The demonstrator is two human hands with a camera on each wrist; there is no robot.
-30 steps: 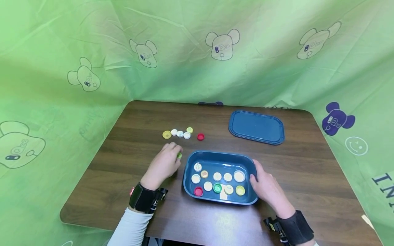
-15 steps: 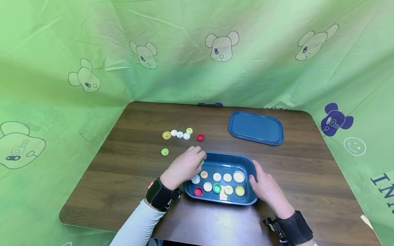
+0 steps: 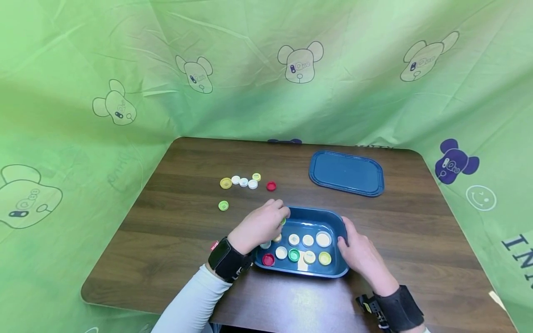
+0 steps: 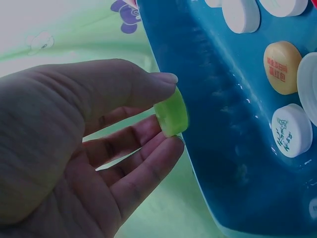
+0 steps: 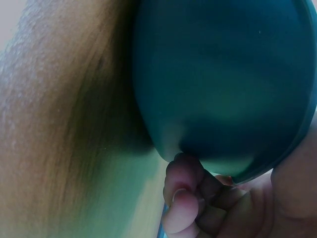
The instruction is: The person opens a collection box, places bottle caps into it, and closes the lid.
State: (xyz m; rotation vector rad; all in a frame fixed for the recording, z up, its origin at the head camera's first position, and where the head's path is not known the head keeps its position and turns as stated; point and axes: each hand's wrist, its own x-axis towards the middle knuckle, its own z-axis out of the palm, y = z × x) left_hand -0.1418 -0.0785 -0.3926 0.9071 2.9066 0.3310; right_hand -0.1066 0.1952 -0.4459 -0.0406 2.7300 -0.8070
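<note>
Over the blue tray, whose end the right hand grips, the left hand is farther right than half a second ago, pinching one light-green cap. Placing seems in hand; next likely calls for lowering and release. One tray lies between the hands, one blue lid beyond the right; ten seated caps show, more possibly hidden; seven loose caps lie beyond the left.

Head view bright, glare on table; wrist views dim.
</note>
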